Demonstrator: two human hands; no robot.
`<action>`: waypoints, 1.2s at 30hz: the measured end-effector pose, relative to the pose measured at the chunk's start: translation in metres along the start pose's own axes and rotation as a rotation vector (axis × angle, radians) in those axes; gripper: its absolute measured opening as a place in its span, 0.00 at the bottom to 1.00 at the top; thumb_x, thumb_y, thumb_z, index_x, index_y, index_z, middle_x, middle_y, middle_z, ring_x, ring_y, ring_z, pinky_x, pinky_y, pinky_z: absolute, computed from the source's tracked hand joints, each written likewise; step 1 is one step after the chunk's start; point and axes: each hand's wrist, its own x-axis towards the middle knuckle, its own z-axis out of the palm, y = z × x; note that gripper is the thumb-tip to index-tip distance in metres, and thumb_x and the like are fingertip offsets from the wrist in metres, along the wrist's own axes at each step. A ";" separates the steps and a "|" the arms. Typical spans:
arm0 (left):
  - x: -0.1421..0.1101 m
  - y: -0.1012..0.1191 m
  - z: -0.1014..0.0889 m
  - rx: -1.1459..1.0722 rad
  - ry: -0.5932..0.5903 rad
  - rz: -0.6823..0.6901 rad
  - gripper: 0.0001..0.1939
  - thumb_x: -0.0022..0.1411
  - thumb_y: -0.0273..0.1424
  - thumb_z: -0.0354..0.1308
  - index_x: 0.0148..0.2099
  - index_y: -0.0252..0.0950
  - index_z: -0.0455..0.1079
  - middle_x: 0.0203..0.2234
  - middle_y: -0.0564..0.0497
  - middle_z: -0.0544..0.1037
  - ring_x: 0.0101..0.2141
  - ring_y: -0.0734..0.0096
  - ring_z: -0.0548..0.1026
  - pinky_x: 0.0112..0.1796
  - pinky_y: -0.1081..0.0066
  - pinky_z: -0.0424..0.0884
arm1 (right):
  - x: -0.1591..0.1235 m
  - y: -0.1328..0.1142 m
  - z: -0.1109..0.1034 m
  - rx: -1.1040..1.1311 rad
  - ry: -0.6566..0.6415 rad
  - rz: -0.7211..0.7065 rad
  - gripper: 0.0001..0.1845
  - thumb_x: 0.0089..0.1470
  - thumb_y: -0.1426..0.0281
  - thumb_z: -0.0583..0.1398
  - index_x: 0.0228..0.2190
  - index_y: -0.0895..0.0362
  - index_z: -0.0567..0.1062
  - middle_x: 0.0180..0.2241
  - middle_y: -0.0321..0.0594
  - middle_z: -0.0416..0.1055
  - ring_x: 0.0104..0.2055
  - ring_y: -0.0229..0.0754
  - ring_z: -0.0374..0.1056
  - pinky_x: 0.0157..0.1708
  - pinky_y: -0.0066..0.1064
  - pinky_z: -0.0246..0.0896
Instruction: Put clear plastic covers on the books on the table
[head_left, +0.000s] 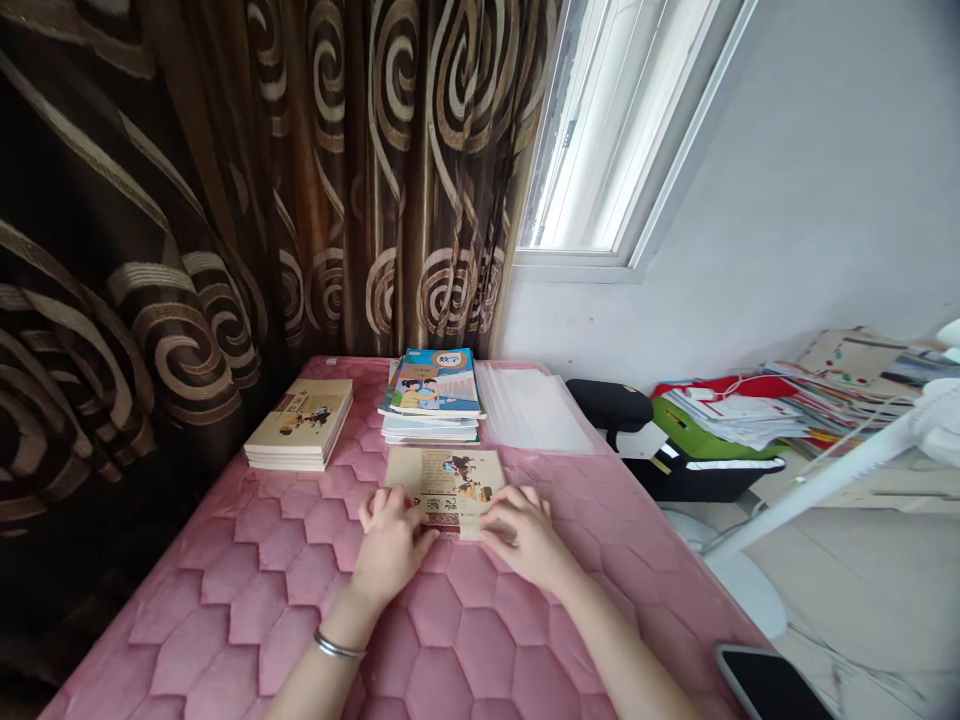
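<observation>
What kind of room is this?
It looks like a bedroom at home, maybe a student's: a pink quilted bed cover, a long brown swirl-patterned curtain, and a stack of colourful paper schoolbooks.

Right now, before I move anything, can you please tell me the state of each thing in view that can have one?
left hand, resting on the illustrated book
right hand, fingers at the book's near edge
illustrated book, closed, lying flat
stack of tan books, neatly squared
stack with blue-covered book, slightly uneven
clear plastic sleeve, lying flat
curtain, drawn
phone, screen dark
</observation>
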 end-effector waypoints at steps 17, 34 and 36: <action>0.005 -0.036 -0.001 -0.154 -0.153 -0.130 0.07 0.54 0.35 0.64 0.38 0.50 0.78 0.41 0.51 0.71 0.45 0.58 0.62 0.48 0.54 0.53 | -0.002 -0.004 0.003 0.012 -0.003 0.035 0.07 0.53 0.64 0.62 0.36 0.43 0.78 0.46 0.39 0.67 0.49 0.50 0.57 0.44 0.42 0.52; 0.007 -0.081 -0.010 -0.307 -0.310 -0.179 0.12 0.54 0.40 0.61 0.42 0.50 0.78 0.39 0.49 0.73 0.46 0.56 0.65 0.48 0.50 0.54 | -0.005 0.043 -0.015 0.191 -0.128 -0.001 0.13 0.53 0.70 0.60 0.40 0.45 0.79 0.51 0.39 0.64 0.52 0.48 0.58 0.53 0.43 0.54; 0.007 -0.079 -0.012 -0.321 -0.314 -0.189 0.13 0.54 0.41 0.61 0.43 0.50 0.77 0.40 0.49 0.73 0.46 0.55 0.65 0.49 0.50 0.54 | -0.001 0.036 -0.018 0.159 -0.103 0.003 0.09 0.55 0.67 0.59 0.35 0.47 0.80 0.49 0.40 0.66 0.51 0.48 0.59 0.52 0.45 0.54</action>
